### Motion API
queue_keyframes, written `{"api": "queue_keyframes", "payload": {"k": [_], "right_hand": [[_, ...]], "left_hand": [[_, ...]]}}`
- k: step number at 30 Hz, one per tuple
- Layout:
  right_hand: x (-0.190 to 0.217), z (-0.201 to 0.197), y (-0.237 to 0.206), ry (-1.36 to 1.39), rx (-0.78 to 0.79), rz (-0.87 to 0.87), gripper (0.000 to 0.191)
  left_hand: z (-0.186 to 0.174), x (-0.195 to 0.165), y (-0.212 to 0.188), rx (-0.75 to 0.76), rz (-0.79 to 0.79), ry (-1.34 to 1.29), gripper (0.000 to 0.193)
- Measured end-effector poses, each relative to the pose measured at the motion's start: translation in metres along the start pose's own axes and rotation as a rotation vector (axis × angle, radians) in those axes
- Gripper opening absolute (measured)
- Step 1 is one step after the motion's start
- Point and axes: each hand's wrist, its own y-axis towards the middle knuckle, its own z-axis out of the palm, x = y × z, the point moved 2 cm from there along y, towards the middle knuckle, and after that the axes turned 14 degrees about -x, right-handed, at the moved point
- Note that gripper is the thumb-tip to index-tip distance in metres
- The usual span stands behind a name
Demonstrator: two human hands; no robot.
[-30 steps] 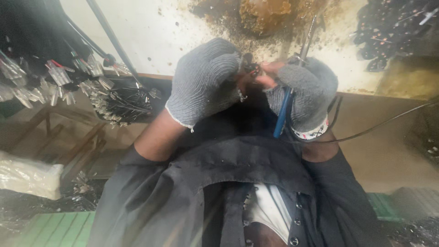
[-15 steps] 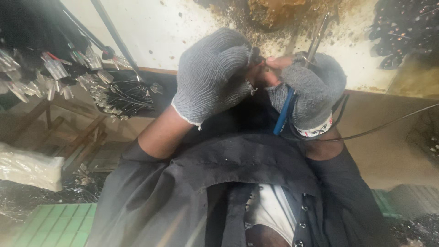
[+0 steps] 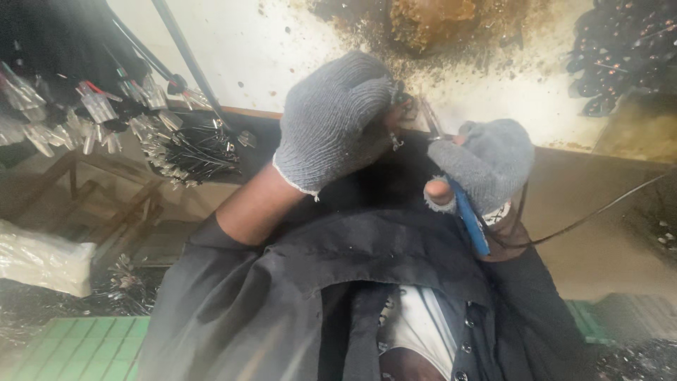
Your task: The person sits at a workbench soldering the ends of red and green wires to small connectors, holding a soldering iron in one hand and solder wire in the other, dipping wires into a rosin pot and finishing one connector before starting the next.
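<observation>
Both my hands wear grey knit gloves with open fingertips. My left hand [image 3: 337, 121] is closed around a small dark wired part [image 3: 399, 99], held above the stained edge of the white table [image 3: 282, 49]. My right hand [image 3: 486, 168] grips a blue-handled soldering iron [image 3: 470, 220]. Its thin metal tip [image 3: 431, 124] points up and left, close to the part in my left hand. A dark cord [image 3: 592, 215] runs off to the right from the iron.
Bundles of black wires with clear connectors [image 3: 151, 134] lie at the left. A brown burnt stain [image 3: 430, 28] marks the table's far side. A dark pile of small parts [image 3: 624, 49] sits top right. A white plastic bag [image 3: 42, 257] and a green crate [image 3: 77, 349] are lower left.
My right hand has dropped lower and a little to the right, away from my left. The iron's tip has swung from pointing up-right to pointing up-left. My left hand has stayed nearly in place.
</observation>
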Motion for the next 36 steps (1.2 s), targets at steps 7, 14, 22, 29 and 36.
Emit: {"api": "queue_keyframes", "payload": {"k": [7,14,22,29,36], "right_hand": [[-0.011,-0.005,-0.019,-0.023,0.058,0.05,0.02],[-0.021,0.011,-0.031,0.343,0.165,0.489,0.009],[-0.033,0.022,-0.072,0.916,0.033,1.626,0.015],[-0.022,0.013,-0.051,0.194,0.176,0.344,0.021],[-0.013,0.001,-0.023,0.046,0.125,0.065,0.019]], "left_hand": [[-0.002,0.002,-0.001,0.004,-0.017,-0.023,0.018],[0.0,0.005,-0.003,0.029,-0.024,-0.051,0.022],[0.0,0.004,-0.004,-0.019,-0.002,-0.042,0.024],[0.001,0.006,-0.006,0.02,-0.023,-0.022,0.023],[-0.001,0.007,-0.005,0.003,0.006,-0.043,0.036]]}}
